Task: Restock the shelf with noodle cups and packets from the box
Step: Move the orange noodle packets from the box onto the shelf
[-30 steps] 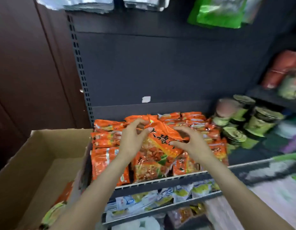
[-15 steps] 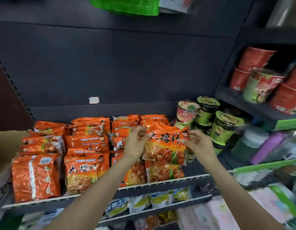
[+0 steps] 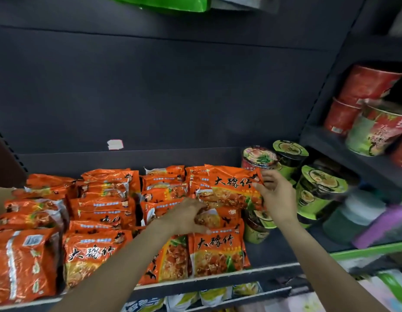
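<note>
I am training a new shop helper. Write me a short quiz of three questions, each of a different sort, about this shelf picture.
1. True or false: the right hand pinches the top corner of an orange packet.
2. Which cups stand nearest that hand? A) green cups B) red cups
3. Fill in: the left hand rests on the packets in the ___ rightmost column.

Key: 1 true; 2 A; 3 second

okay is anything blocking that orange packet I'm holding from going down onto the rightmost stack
Nothing visible does. The orange noodle packet sits right above that stack; your left hand rests on the packets beneath and your right hand pinches its right edge.
</note>
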A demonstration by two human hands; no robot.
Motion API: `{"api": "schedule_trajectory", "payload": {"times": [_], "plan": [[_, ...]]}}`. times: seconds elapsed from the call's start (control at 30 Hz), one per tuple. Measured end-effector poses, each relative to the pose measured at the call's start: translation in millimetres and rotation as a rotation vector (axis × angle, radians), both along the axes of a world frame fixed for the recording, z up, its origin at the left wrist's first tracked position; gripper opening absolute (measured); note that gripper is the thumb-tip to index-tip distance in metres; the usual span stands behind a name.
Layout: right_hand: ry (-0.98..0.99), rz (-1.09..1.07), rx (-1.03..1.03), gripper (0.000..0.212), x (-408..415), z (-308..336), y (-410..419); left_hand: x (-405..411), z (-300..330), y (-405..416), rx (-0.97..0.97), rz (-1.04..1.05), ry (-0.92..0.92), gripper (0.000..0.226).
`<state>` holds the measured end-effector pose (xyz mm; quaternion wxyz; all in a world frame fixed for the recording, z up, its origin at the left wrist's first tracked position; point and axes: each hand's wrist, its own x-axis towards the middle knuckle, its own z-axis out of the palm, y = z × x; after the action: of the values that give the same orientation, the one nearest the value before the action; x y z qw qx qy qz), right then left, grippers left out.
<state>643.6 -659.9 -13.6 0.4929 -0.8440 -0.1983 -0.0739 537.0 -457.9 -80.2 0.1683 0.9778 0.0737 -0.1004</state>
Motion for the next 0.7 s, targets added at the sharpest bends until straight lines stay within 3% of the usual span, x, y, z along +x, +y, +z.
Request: {"api": "schedule_trajectory", "payload": {"times": [0.3,0.5,0.7], "plan": [[0.008,0.101,-0.068,0.034,22,-5,4,7,-9,-13,0.249,-0.084,0.057,0.078],[-0.012,0.162,-0.052,0.029,23,3,-7,0,-16,-21,0.349,-0.115,-0.064,0.063],[-0.079,0.23,-0.044,0.03,24,4,-4,-12,-12,-32,0.163,-0.058,-0.035,0.059]]}}
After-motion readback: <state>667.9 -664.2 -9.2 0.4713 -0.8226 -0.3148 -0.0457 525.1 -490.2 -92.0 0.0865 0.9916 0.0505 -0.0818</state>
